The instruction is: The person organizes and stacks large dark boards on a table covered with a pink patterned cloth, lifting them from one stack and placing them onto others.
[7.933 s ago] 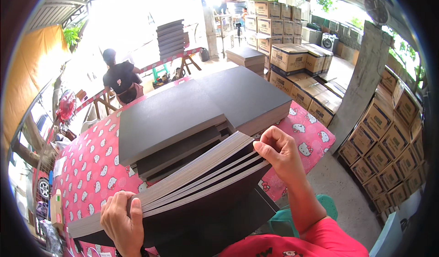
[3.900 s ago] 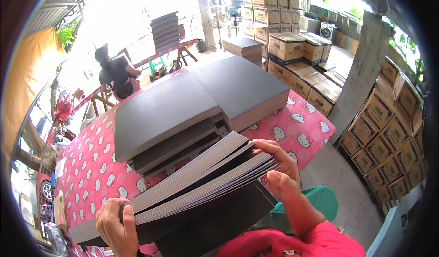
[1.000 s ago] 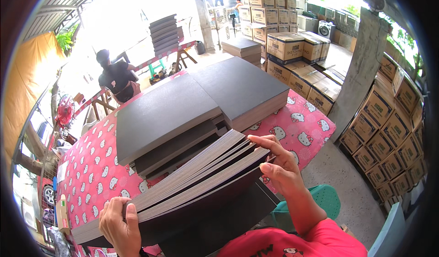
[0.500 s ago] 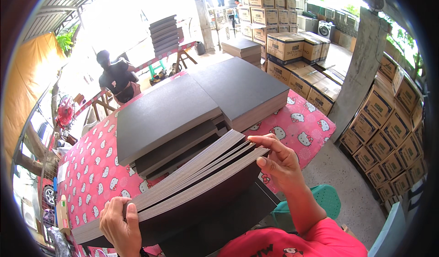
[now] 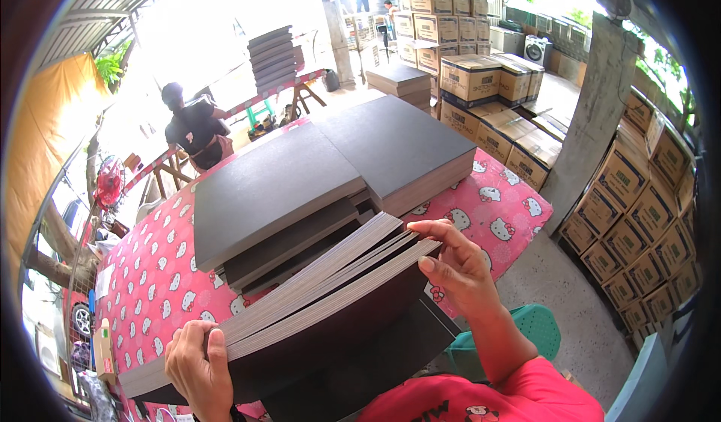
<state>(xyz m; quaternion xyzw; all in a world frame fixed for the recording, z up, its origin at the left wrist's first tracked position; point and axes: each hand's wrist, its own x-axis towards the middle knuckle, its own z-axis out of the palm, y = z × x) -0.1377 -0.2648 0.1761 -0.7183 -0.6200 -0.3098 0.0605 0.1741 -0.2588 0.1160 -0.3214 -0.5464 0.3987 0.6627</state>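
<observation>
Tilted up in front of me is a thick stack of black boards (image 5: 342, 311) with pale grey edges, its far edges fanned into uneven gaps. My left hand (image 5: 199, 369) grips its left end, thumb over the edge. At the right corner my right hand (image 5: 464, 272) pinches the boards, thumb against the lower bundle and fingers at the thin sheets in the gap. Just beyond lie a left pile of large black boards (image 5: 274, 185), with offset layers under it, and a taller right pile (image 5: 402, 148). More dark board shows below the held stack, near my lap.
A pink patterned cloth (image 5: 161, 279) covers the table. At the right are a green plastic stool (image 5: 539, 330), a concrete post (image 5: 593, 122) and stacked cartons (image 5: 623, 219). More cartons (image 5: 469, 80) stand behind. A person in dark clothes (image 5: 195, 129) is at the far left, near a red fan (image 5: 110, 183).
Both hands keep their hold on the stack. The right thumb and the boards' right corner shift very slightly left, and the gap looks a little narrower. The person at far left turns slightly.
</observation>
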